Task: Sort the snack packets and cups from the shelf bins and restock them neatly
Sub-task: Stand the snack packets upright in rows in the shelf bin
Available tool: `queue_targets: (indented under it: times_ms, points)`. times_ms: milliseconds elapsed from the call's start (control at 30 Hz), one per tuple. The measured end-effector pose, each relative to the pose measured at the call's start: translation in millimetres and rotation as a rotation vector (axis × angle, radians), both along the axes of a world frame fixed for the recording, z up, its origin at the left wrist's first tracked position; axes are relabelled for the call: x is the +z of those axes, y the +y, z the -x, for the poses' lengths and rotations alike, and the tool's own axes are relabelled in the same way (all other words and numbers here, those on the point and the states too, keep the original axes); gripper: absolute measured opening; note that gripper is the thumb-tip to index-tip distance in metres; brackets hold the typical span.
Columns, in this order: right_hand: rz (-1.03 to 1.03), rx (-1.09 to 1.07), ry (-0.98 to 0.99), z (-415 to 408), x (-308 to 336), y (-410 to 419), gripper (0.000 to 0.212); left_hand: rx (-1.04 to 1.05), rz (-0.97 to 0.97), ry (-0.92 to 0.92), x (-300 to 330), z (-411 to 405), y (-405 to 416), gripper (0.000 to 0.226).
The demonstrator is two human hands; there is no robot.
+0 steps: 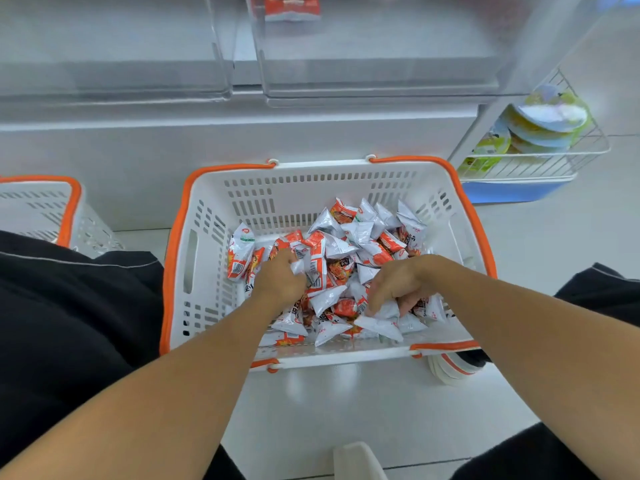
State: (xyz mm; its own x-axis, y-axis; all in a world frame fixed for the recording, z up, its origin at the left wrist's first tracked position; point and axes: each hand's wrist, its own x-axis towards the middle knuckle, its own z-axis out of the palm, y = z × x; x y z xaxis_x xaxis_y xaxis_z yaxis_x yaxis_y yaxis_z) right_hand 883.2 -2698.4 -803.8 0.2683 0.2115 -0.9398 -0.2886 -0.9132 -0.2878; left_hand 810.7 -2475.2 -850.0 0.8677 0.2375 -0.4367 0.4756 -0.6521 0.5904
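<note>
A white basket with orange handles point(207, 209) stands on the floor in front of me and holds several small red, orange and white snack packets point(349, 237). My left hand point(280, 278) is down among them, its fingers curled round packets at the pile's left side. My right hand point(394, 289) grips white packets point(381, 323) near the basket's front edge. Above, two clear shelf bins point(363, 57) stand side by side, and one red packet point(292, 6) shows at the top of the right bin.
A second white and orange basket point(45, 209) stands at the left. At the right a white wire rack point(540, 157) holds lidded cups point(550, 116) above a blue base. My dark-clothed knees flank the basket.
</note>
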Motion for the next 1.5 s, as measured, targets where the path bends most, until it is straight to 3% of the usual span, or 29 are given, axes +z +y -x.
queue_targets:
  times_ms: [100,200,267,300,333,367,467,533,600,733,900,967,1100,1233,1300,1367,1500]
  points:
    - [-0.231,-0.348,0.241,-2,14,-5,0.082,0.248,0.228,0.021,24,-11,6,0.022]
    - [-0.409,-0.476,0.259,-10,35,-1,0.092,0.305,0.344,0.031,58,-21,14,0.025]
    - [-0.483,-0.418,0.248,-14,57,9,0.073,0.272,0.426,0.013,85,-26,17,0.017]
    - [-0.495,-0.397,0.227,-16,69,14,0.048,0.262,0.478,0.003,100,-28,17,0.010]
    - [-0.507,-0.399,0.193,-18,84,19,0.022,0.242,0.520,0.000,115,-31,18,0.003]
    - [-0.530,-0.419,0.161,-22,98,23,0.012,0.210,0.554,-0.007,130,-33,19,0.004]
    - [-0.613,-0.492,0.063,-35,156,31,0.025,0.067,0.485,-0.004,174,-43,24,0.036]
    - [-0.619,-0.438,0.012,-43,196,32,0.037,-0.018,0.416,-0.036,207,-45,27,0.031]
    - [-0.570,-0.243,-0.062,-44,234,30,0.039,-0.057,0.417,-0.057,236,-40,28,0.022]
    - [-0.602,0.051,-0.278,-37,283,20,0.021,-0.056,0.505,-0.143,274,-29,30,0.018]
    - [-0.727,0.052,-0.629,-30,314,20,0.003,0.003,0.639,-0.247,304,-40,15,0.018]
    - [-0.758,0.069,-0.703,-29,320,21,0.013,-0.014,0.649,-0.288,312,-45,4,0.020]
    - [-0.748,0.120,-0.794,-29,321,22,0.011,0.009,0.672,-0.302,319,-51,-8,0.025]
    - [-0.711,0.098,-1.268,-36,312,27,0.032,0.050,0.851,-0.197,329,-56,-12,0.031]
    - [-0.787,-0.018,-1.204,-35,315,28,0.031,0.082,0.897,-0.178,333,-57,-14,0.033]
    - [-0.831,-0.102,-1.074,-32,316,29,0.015,0.101,0.928,-0.166,336,-56,-16,0.036]
    - [-0.789,-0.184,-1.100,-32,311,31,0.020,0.064,0.990,-0.142,340,-49,-21,0.061]
